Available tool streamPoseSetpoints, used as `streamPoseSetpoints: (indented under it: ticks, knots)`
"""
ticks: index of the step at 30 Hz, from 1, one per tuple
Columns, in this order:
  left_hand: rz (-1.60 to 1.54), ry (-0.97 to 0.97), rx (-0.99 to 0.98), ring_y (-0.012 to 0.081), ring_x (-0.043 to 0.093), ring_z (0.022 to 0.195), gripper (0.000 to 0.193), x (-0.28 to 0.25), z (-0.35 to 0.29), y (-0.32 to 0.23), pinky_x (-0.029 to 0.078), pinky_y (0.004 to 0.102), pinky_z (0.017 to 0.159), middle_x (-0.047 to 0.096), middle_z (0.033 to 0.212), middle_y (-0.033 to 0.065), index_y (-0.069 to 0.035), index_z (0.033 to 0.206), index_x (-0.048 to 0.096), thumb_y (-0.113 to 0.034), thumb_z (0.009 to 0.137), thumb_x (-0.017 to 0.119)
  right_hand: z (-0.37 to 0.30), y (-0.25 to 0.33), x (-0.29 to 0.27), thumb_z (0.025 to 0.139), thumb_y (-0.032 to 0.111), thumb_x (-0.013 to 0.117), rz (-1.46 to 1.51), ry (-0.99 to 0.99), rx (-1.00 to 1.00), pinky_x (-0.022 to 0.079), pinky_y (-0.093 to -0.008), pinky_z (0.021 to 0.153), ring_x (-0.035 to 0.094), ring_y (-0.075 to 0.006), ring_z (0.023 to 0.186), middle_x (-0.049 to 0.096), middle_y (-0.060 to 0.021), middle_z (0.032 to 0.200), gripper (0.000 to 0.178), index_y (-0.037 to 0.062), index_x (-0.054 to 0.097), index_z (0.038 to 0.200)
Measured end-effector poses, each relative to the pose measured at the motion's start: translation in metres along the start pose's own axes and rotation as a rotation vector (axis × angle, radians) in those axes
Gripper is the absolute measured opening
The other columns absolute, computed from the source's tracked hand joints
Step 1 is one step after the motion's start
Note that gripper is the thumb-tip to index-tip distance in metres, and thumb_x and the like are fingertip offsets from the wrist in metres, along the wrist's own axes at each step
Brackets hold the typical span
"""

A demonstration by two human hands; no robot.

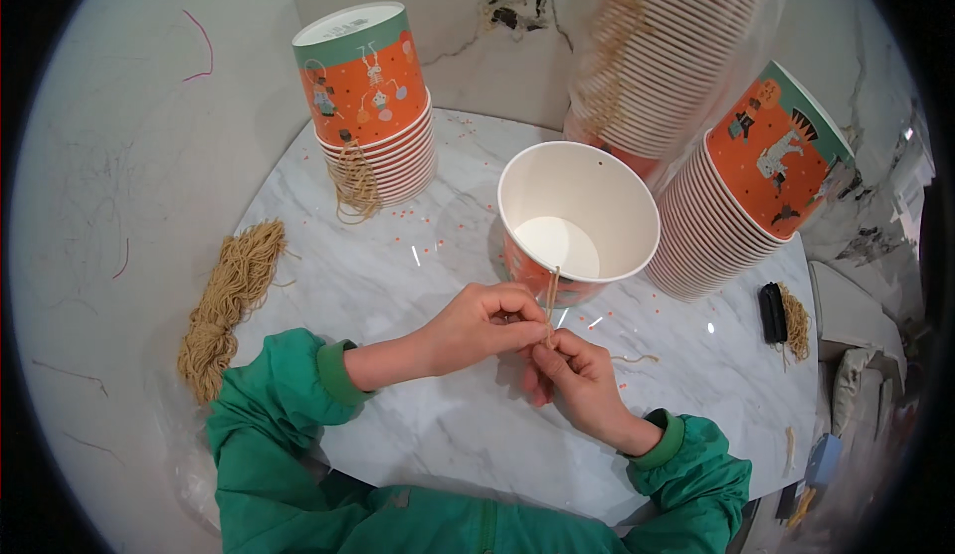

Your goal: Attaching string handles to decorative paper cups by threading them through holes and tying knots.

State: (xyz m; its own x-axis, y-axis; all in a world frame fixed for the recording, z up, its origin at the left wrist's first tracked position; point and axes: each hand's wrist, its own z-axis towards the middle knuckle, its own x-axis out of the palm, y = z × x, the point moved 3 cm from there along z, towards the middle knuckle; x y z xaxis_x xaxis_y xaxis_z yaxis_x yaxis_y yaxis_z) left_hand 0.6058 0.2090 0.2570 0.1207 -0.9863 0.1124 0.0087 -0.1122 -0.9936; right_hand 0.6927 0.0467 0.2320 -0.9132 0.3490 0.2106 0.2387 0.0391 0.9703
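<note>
A paper bucket (527, 274), white inside with an orange printed outside, stands upright in front of me, its mouth facing up. From its near rim a doubled tan cord (552, 290) runs down to my fingers. My left hand (487, 323) pinches the cord just below the rim. Close beside it, my right hand (582, 380) has thumb and fingers pressed together on the cord's lower part. A loose cord end (637, 359) sticks out past the right hand. One small dark hole shows in the bucket's far wall.
Upside-down bucket stacks stand at the back left (368, 87) and right (736, 176); a bagged stack (667, 47) rises between. A tan cord bundle (234, 295) lies at the left edge. Near the right edge are a black object (771, 313) and more cord (794, 320). Orange paper dots litter the marble table (438, 415).
</note>
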Motion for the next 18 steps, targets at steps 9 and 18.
streamPoseSetpoints:
  ticks: [9, 18]
  knots:
    - [-0.136, -0.092, -0.151, 0.0046, 0.057, 0.077, 0.012, 0.007, 0.001, -0.009, 0.043, 0.0225, 0.065, 0.067, 0.093, -0.0007, -0.001, 0.098, 0.072, -0.012, 0.096, 0.069, -0.008, 0.002, 0.004, 0.109, 0.021, 0.053, -0.218, 0.0, 0.023, 0.044, -0.0203, 0.055, 0.053, -0.0043, 0.06, 0.065, -0.001, 0.075, 0.024, 0.0018, 0.068, 0.111]
    - [-0.156, -0.169, -0.059, 0.0029, 0.046, 0.067, 0.01, 0.004, 0.005, -0.022, 0.035, 0.022, 0.059, 0.061, 0.08, -0.0044, -0.003, 0.095, 0.073, -0.012, 0.094, 0.069, -0.009, 0.0, 0.007, 0.1, 0.009, 0.061, -0.417, -0.047, -0.099, 0.049, -0.0286, 0.056, 0.062, -0.0111, 0.06, 0.067, -0.0069, 0.07, 0.014, -0.001, 0.071, 0.103]
